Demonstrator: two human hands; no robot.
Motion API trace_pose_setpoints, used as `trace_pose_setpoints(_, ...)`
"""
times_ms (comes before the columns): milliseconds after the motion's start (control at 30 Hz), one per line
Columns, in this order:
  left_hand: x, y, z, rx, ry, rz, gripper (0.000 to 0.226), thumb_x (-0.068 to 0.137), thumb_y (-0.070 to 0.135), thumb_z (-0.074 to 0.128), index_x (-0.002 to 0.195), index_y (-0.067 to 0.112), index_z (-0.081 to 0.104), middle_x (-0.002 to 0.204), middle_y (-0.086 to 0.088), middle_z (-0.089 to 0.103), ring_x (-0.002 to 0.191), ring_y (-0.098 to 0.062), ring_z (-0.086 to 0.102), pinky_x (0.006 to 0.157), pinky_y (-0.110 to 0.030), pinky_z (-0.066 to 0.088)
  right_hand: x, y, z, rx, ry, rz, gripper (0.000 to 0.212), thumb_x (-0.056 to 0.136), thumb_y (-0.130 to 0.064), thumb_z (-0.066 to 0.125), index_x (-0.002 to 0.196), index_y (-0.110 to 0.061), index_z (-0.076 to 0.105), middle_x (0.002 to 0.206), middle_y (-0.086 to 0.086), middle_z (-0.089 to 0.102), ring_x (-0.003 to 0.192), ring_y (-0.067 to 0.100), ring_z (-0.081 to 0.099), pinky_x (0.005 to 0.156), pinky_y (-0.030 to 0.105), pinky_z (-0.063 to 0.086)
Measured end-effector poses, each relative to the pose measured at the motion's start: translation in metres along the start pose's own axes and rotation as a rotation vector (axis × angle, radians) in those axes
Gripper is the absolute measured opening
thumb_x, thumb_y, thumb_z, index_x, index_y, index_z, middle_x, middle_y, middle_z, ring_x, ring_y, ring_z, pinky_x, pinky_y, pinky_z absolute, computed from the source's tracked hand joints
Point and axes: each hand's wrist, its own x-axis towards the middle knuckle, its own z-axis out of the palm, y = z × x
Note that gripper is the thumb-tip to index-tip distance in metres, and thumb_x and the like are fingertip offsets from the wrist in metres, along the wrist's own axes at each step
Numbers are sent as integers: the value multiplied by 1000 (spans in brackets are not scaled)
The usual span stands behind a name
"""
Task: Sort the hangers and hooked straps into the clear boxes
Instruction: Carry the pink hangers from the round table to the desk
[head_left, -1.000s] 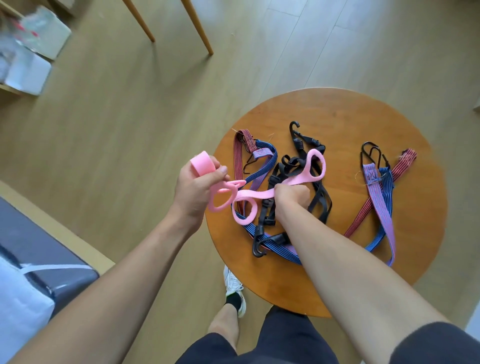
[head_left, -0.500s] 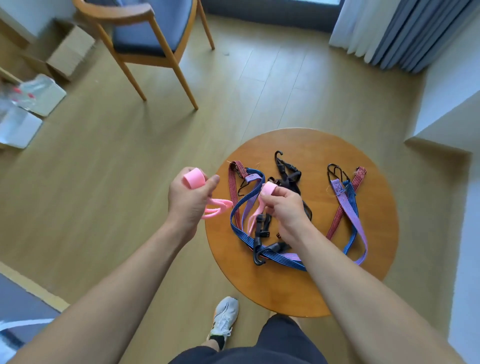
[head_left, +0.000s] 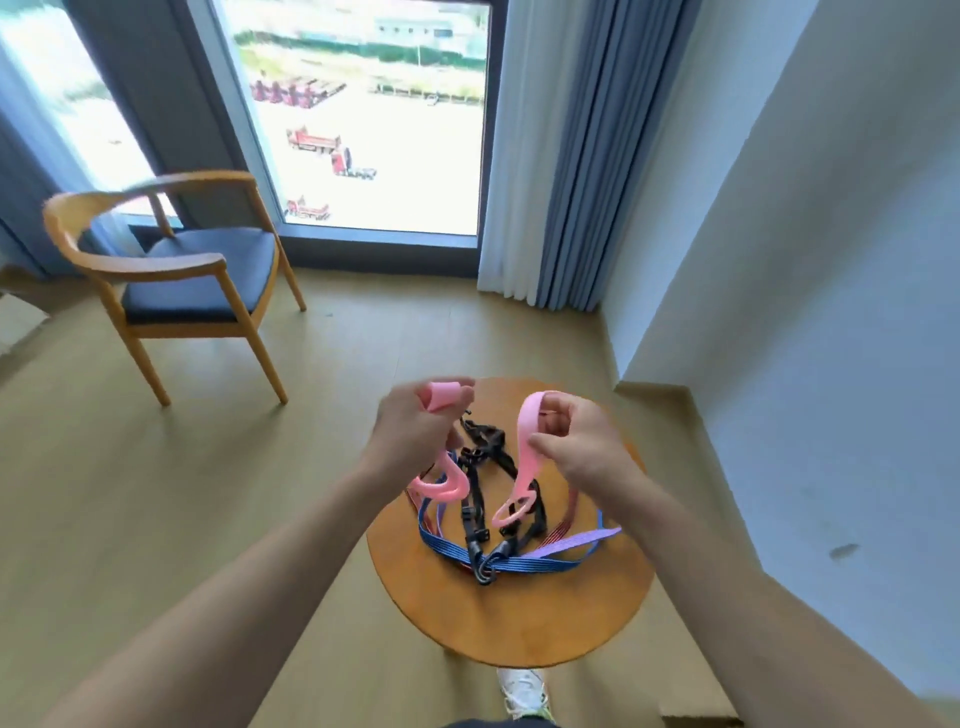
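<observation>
Your bare forearms reach in from the near left and near right and converge toward the middle, so your hands sit raised side by side, near each other but not touching. Your left hand (head_left: 415, 434) is a fist with its back toward you. Its fingers are curled round the left pink hanger (head_left: 440, 396), which sticks out above the thumb and hangs below the wrist. Your right hand (head_left: 587, 449), level with it, has its thumb side facing left. The thumb and bent fingers pinch the top bend of the right pink hanger (head_left: 524, 460), which dangles beneath. Both wrists are roughly straight.
</observation>
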Motion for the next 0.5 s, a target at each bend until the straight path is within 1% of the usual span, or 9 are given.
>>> trace_pose_setpoints(67, -8, 15, 14, 13, -116, 75, 19, 96, 28, 73, 113, 37, 77, 97, -10, 78, 60, -18, 71, 63, -39, 64, -27, -6, -15, -70, 41, -30, 35, 90, 3, 67, 122, -12, 69, 108, 4, 73, 103, 22, 68, 93, 35, 56)
trace_pose_setpoints(100, -14, 22, 23, 29, -174, 107, 23, 97, 30, 72, 118, 38, 75, 94, -9, 79, 63, -20, 72, 65, -38, 64, -41, -8, -23, -72, 68, -34, 33, 92, 3, 63, 117, -17, 73, 104, 0, 74, 100, 19, 69, 89, 30, 57)
trace_pose_setpoints(167, -29, 32, 43, 46, -280, 154, 28, 97, 33, 72, 125, 41, 72, 84, -7, 79, 69, -25, 75, 68, -38, 64, -72, -12, -40, -26, 145, -56, 35, 93, 3, 61, 99, -28, 76, 89, -10, 77, 88, 10, 71, 76, 19, 57)
trace_pose_setpoints(200, -38, 36, 54, 30, -330, 169, 30, 97, 32, 72, 127, 39, 72, 79, -4, 78, 66, -23, 74, 65, -35, 63, -87, -13, -48, 1, 199, -58, 34, 92, 3, 63, 100, -27, 75, 86, -9, 77, 84, 7, 72, 74, 19, 57)
trace_pose_setpoints(233, -47, 39, 66, 2, -383, 181, 31, 98, 29, 72, 128, 34, 72, 74, -2, 77, 62, -19, 72, 60, -30, 60, -102, -14, -56, 33, 253, -51, 32, 91, 2, 66, 112, -22, 73, 86, -4, 77, 82, 7, 72, 77, 24, 59)
trace_pose_setpoints(300, -66, 45, 89, -59, -491, 171, 32, 97, 23, 72, 129, 28, 72, 69, -5, 73, 57, -16, 68, 54, -25, 56, -131, -15, -70, 82, 358, -21, 53, 88, -2, 75, 137, -12, 57, 87, 4, 75, 85, 12, 72, 85, 34, 61)
trace_pose_setpoints(333, -76, 49, 101, -85, -546, 166, 32, 97, 20, 73, 128, 25, 72, 68, -7, 72, 56, -17, 68, 54, -26, 57, -148, -14, -78, 85, 419, -15, 60, 86, -3, 77, 140, -11, 51, 88, 4, 74, 87, 15, 72, 87, 36, 61)
trace_pose_setpoints(400, -94, 57, 126, -99, -632, 186, 29, 95, 17, 74, 124, 21, 74, 71, -7, 74, 56, -18, 68, 55, -29, 58, -177, -12, -94, 58, 539, -28, 63, 83, -3, 80, 140, -9, 52, 92, 3, 71, 89, 20, 71, 89, 39, 60)
trace_pose_setpoints(500, -120, 69, 163, -66, -789, 234, 20, 97, 19, 72, 117, 21, 77, 81, -10, 78, 57, -22, 68, 56, -33, 59, -216, -6, -116, 1, 716, -18, 61, 79, -5, 85, 134, -12, 59, 99, -1, 64, 84, 26, 71, 88, 40, 60)
